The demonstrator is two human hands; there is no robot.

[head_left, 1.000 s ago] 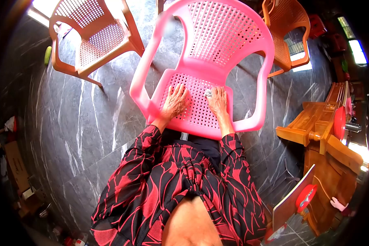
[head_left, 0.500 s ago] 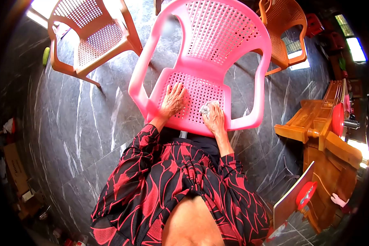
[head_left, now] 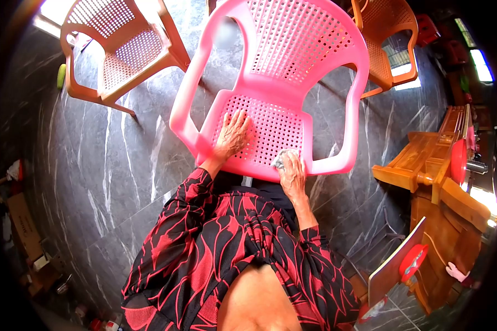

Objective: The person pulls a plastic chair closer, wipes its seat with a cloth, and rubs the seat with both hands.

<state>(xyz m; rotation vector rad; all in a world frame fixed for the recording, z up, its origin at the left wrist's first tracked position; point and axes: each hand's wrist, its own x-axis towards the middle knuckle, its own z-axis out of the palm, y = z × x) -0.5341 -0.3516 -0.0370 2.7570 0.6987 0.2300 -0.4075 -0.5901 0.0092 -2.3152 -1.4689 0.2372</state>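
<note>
A pink plastic armchair [head_left: 270, 87] with a perforated seat and back stands directly before me, facing me. My left hand [head_left: 233, 134] lies flat on the left part of its seat, fingers spread and holding nothing. At the seat's front right corner, my right hand [head_left: 292, 175] is closed on a crumpled greyish cloth [head_left: 280, 159] and presses it to the plastic. The fingers cover part of the cloth.
Brown plastic armchairs stand at the upper left [head_left: 121, 55] and upper right [head_left: 384, 49]. Wooden furniture [head_left: 408, 165] is on the right, near a tilted board [head_left: 395, 265]. A cardboard box [head_left: 25, 226] lies far left on the dark marbled floor [head_left: 127, 182].
My right hand has slid with the cloth a little toward me and to the right, along the seat's front edge. My left hand stays in place on the seat.
</note>
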